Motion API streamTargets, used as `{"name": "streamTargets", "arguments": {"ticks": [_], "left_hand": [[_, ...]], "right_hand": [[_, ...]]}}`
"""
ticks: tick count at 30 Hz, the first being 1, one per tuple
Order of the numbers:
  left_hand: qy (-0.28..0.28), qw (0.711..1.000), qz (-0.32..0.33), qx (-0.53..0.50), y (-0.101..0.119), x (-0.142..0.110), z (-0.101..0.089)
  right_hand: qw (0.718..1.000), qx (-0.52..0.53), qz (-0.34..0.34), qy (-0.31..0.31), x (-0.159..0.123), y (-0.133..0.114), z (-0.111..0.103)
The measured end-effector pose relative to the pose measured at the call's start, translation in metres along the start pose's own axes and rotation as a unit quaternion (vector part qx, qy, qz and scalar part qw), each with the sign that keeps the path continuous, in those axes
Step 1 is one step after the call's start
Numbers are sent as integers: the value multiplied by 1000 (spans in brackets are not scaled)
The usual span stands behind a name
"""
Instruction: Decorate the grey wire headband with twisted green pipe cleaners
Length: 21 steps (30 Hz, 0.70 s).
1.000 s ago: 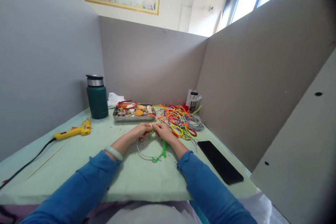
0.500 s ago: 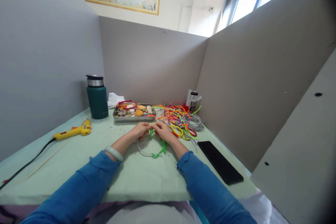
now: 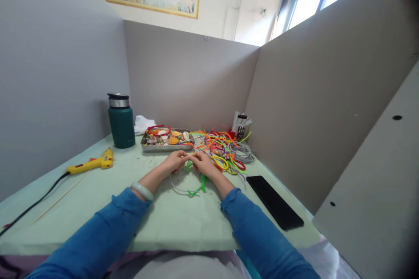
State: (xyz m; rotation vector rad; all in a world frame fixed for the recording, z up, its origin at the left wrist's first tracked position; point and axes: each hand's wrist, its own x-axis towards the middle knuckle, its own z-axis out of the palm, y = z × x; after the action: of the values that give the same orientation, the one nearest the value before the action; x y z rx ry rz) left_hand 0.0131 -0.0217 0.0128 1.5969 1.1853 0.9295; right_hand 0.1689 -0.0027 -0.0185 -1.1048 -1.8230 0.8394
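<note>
Ring (image 3: 176, 189) held on the tray's (image 3: 166, 149) near side

The left hand (image 3: 175, 161) and right hand (image 3: 203, 163) come together at the fingertips, each seemingly clamped on the ring's far edge; the exact pinch is hidden. From there the loop reaches away from the tray, toward the wearer: bare grey wire nearer the left hand, green stem (image 3: 203, 184) nearer the right. It shows no clear long axis. The heap (image 3: 218, 141) lies right of the tray, the right hand nearer it.
</note>
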Motion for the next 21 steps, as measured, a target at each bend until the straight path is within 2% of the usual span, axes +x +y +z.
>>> {"name": "streamTargets", "arguments": {"ticks": [21], "left_hand": [[-10,999,-33,-37,-3,4,-2]], "right_hand": [[1000,12,-8,-3,2,3,2]]}}
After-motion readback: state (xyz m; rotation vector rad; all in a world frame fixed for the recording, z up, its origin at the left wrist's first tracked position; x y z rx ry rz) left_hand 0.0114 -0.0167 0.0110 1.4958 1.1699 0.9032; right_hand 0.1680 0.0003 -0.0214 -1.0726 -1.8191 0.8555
